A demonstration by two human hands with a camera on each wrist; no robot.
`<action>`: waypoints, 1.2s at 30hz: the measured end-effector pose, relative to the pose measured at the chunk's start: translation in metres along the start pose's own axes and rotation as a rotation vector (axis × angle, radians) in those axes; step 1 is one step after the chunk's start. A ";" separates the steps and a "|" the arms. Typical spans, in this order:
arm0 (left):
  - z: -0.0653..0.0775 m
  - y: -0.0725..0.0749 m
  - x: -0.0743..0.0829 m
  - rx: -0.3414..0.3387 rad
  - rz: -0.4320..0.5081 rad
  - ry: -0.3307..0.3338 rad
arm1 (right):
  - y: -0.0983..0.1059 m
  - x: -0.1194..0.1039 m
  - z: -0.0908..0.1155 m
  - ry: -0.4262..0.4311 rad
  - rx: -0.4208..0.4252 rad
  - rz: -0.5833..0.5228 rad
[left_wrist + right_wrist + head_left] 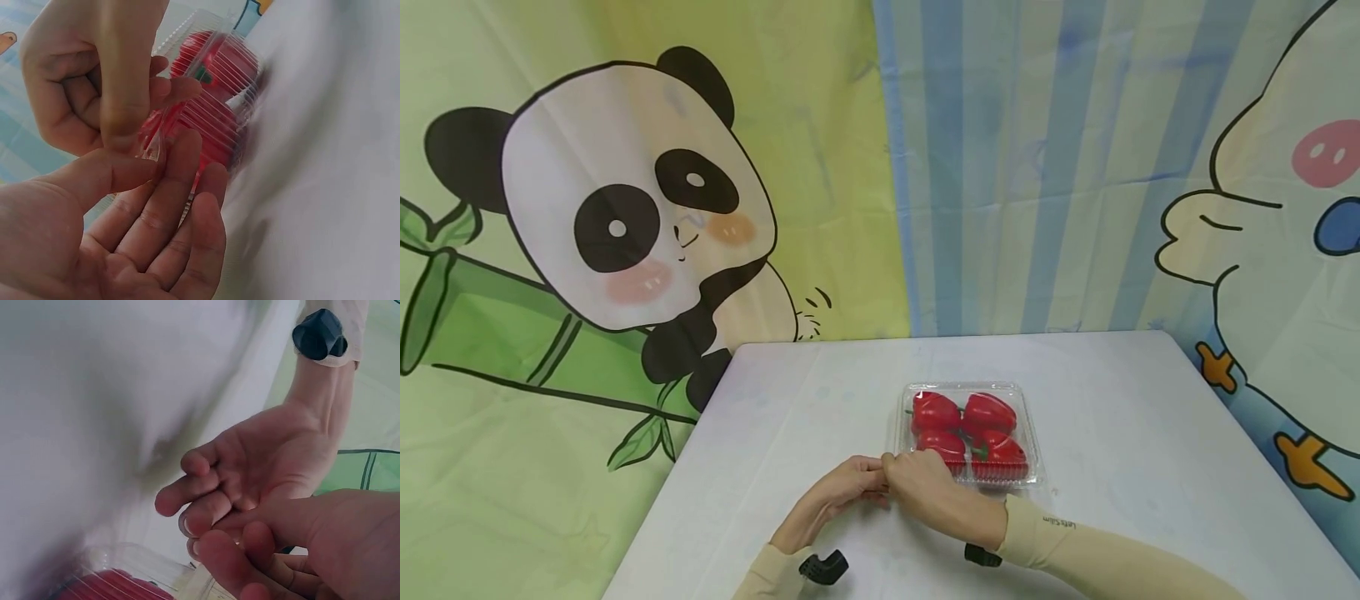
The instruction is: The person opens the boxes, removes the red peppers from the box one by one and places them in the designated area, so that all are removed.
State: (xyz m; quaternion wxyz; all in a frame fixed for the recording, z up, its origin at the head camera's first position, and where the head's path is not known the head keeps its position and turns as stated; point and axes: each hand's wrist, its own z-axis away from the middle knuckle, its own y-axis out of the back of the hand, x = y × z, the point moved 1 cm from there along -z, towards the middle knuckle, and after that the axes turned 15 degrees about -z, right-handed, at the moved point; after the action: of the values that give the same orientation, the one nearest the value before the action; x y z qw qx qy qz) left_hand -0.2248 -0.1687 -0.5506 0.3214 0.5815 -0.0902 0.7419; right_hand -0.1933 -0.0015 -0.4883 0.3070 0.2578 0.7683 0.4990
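Note:
A clear plastic clamshell box (1032,442) holds several red bell peppers (989,412) with green stems. Both hands meet at its near left corner. My left hand (842,487) comes in from the left and pinches the plastic corner (152,150) between thumb and forefinger, its other fingers loosely bent. Over the same corner, my right hand (936,492) has thumb and forefinger pinching the plastic edge, the rest of its fingers curled. In the right wrist view the fingertips of both hands overlap and hide most of that corner; only part of the box and a red pepper (115,586) show.
The box stands on a white table (805,400) with its far edge (940,337) in front of a printed curtain (1000,167). A dark wrist camera (823,567) sits on the left wrist, another (982,556) on the right. Light sleeves cover both forearms.

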 end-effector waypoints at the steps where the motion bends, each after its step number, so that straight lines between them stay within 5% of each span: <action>1: 0.000 0.000 0.000 0.003 0.002 0.004 | 0.000 0.000 0.000 0.000 0.007 -0.004; 13: 0.003 -0.001 0.000 -0.023 -0.003 0.027 | 0.005 -0.002 0.001 -0.029 -0.005 -0.028; 21: 0.008 0.000 0.005 -0.010 -0.100 -0.052 | 0.010 -0.002 0.009 -0.053 -0.058 -0.011; 24: 0.011 -0.002 0.010 0.085 -0.251 -0.103 | 0.012 0.000 0.014 -0.038 -0.042 0.000; 31: 0.012 -0.011 0.024 0.483 -0.787 -0.239 | 0.020 0.010 0.025 -0.013 0.053 0.023; 36: 0.013 -0.015 0.028 0.562 -0.947 -0.283 | 0.030 0.017 0.034 -0.007 0.105 -0.032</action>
State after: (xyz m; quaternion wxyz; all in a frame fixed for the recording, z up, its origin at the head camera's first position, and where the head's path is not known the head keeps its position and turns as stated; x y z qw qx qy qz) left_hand -0.2090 -0.1533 -0.5245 0.4365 0.7154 0.3393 0.4273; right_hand -0.1770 0.0420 -0.4752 0.3034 0.2630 0.7965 0.4521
